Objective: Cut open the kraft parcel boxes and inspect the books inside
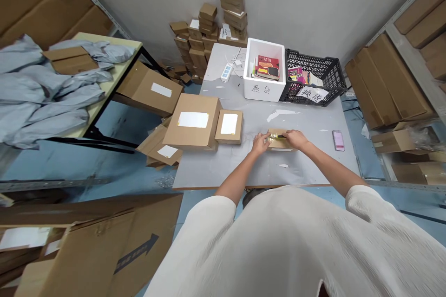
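Small box (pixel 278 144) on the grey table (pixel 223 169), with 2 hands at its top.
The left hand (pixel 259 143) has its fingers at the box's left end, beside the shiny tape (pixel 275 141); whether it grips or only presses, I cannot tell. The right hand (pixel 295 139) appears closed around a slim dark tool (pixel 280 136) lying across the top; its tip is too small to make out. To work well here, the left hand should pin the box flat, fingertips out of the tool's line, while the right probably does best with shallow, slow strokes. The middle box (pixel 229 125) and large box (pixel 193 119) stand to the left, apart from the hands.
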A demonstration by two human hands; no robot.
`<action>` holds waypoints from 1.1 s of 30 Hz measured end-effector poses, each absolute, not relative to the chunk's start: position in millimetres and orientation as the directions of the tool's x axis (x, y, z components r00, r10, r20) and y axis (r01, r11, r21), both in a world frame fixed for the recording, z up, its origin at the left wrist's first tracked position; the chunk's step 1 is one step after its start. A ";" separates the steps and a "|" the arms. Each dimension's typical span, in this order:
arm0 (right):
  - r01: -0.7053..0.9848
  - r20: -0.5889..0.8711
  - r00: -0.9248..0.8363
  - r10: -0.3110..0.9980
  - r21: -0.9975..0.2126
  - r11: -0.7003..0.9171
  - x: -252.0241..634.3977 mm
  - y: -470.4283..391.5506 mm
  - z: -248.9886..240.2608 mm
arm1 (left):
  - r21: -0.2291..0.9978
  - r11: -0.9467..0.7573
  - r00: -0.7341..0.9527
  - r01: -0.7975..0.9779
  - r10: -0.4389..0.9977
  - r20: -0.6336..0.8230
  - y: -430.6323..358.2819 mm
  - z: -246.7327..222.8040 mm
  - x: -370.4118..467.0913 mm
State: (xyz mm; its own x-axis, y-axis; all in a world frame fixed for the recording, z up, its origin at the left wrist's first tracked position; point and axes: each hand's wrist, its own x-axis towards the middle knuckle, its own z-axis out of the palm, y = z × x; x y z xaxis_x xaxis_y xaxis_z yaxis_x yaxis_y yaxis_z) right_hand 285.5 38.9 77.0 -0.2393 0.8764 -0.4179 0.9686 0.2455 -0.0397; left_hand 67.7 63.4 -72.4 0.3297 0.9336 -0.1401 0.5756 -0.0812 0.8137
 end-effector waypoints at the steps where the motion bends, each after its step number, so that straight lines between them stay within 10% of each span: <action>1: 0.968 -0.431 -0.235 0.871 -0.025 0.249 284.2 39.1 79.7 | 0.797 -0.087 0.336 0.597 0.930 -0.150 63.0 -69.7 67.5; 33: 0.961 -0.529 -0.175 0.830 0.093 0.262 349.8 29.9 93.0 | 0.532 -0.167 0.354 0.830 0.895 -0.272 52.6 -28.0 68.4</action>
State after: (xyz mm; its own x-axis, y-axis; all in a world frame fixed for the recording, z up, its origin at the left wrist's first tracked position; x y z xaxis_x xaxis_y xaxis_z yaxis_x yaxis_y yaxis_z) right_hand 349.8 29.9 93.0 -0.1751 0.8301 -0.5294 0.9607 0.2616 0.0925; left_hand 68.4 52.6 -28.0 0.3537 0.8950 -0.2718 0.8305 -0.1668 0.5315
